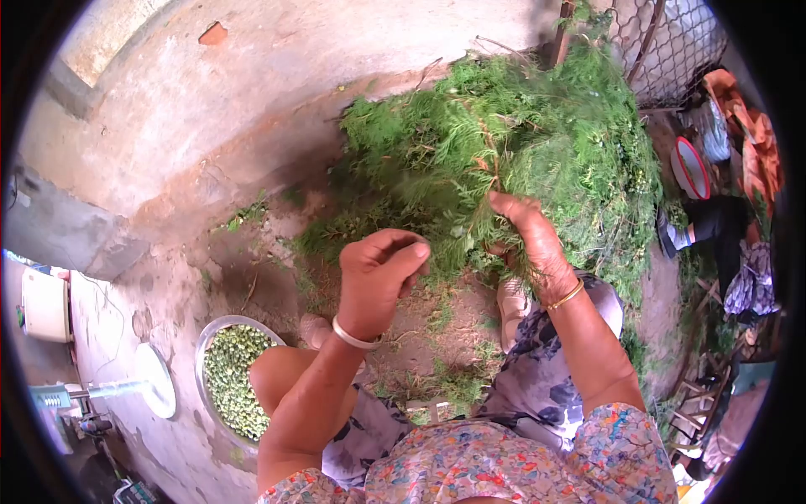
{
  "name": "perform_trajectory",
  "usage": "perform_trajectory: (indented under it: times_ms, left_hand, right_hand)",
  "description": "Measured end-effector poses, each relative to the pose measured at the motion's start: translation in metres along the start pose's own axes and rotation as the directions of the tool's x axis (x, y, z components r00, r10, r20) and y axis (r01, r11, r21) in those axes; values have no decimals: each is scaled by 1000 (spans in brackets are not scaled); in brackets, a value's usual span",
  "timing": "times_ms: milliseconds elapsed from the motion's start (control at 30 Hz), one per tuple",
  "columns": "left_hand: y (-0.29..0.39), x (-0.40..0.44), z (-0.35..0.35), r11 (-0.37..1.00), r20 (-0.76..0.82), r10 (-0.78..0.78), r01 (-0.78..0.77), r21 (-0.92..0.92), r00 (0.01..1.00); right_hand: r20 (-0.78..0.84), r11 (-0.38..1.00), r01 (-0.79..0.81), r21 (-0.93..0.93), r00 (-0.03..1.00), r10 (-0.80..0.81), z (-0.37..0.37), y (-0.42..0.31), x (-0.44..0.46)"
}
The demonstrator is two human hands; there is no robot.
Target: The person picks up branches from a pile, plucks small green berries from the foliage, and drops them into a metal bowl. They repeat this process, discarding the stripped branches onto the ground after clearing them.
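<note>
My right hand (531, 231), with a gold bangle at the wrist, grips a feathery green conifer branch (484, 139); its brown stem rises from between thumb and fingers. To the left, my left hand (382, 267), wearing a white bangle, is closed with its thumb pressed against curled fingers. Whatever it may hold is hidden. Beyond both hands lies a large heap of cut green branches (596, 160). Beside my left knee, a round metal basin (201, 365) contains many small pale-green pieces, possibly seed cones.
A plastered wall (277, 67) runs behind the heap, with wire mesh (663, 50) at upper right. A standing fan's white base (156, 382) is at left. Another person's leg (714, 228) and a red-rimmed basin (692, 168) are at right. Green scraps litter the ground.
</note>
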State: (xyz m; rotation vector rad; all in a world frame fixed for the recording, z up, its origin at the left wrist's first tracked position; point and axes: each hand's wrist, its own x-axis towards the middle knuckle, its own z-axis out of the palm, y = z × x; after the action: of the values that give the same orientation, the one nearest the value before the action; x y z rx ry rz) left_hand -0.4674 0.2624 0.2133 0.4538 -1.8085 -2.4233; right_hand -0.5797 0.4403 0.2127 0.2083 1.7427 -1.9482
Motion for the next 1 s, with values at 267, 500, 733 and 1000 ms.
perform_trajectory:
  times_ms: [267, 500, 733, 1000]
  left_hand:
    - [-15, 3, 10, 988, 19, -54, 51, 148, 998]
    - [-7, 7, -4, 955, -190, -222, 173, -242, 957]
    - [4, 3, -6, 997, -399, 0, -31, -71, 917]
    - [5, 10, -20, 920, -159, -109, 38, -391, 981]
  right_hand:
    - [232, 999, 49, -6, 972, -47, 15, 13, 2]
    - [200, 980, 193, -41, 963, -182, 16, 18, 5]
    - [110, 977, 190, -94, 978, -179, 11, 26, 17]
    - [-58, 993, 86, 86, 995, -81, 3, 4, 12]
